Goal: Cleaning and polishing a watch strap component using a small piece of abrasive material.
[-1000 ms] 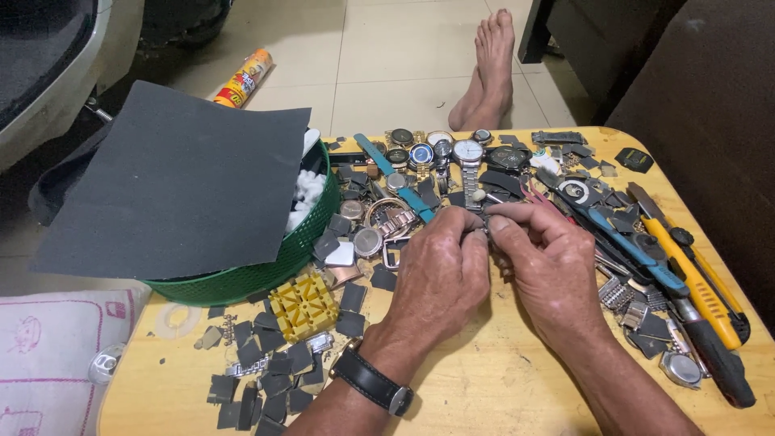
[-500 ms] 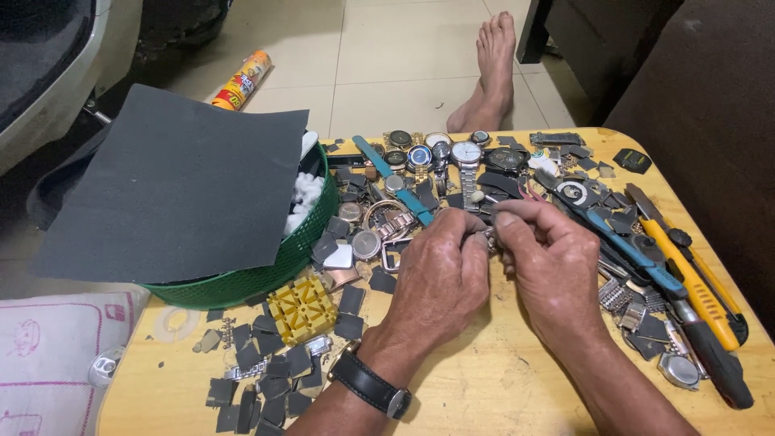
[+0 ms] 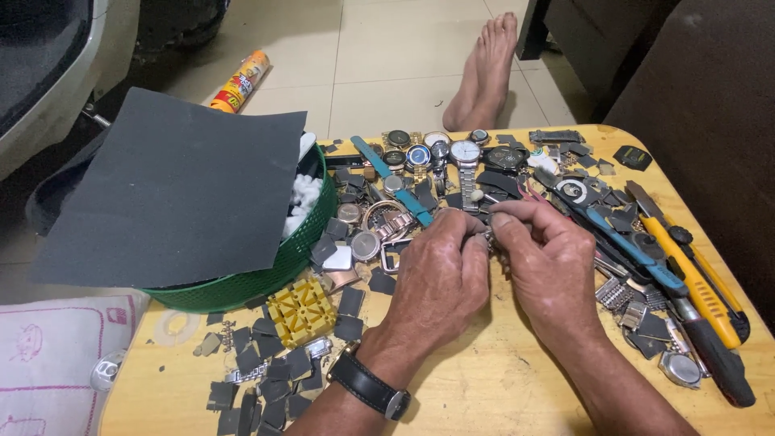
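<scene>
My left hand (image 3: 440,274) and my right hand (image 3: 549,258) meet over the middle of a wooden table (image 3: 500,387), fingertips pinched together on a small metal watch part (image 3: 488,236) that is mostly hidden between them. A black wristwatch (image 3: 373,386) is on my left wrist. Just beyond my fingers lies a heap of watches and watch bands (image 3: 436,161), one with a blue strap (image 3: 391,179).
A green basket (image 3: 266,270) covered by a dark grey sheet (image 3: 178,194) sits at the left. A yellow block (image 3: 303,308) and dark square scraps (image 3: 266,379) lie front left. Blue pliers (image 3: 630,242) and a yellow knife (image 3: 694,278) lie right. A bare foot (image 3: 484,69) and a spray can (image 3: 240,81) are on the floor.
My hands stay together in nearly the same spot, the fingers shifting slightly on the small part.
</scene>
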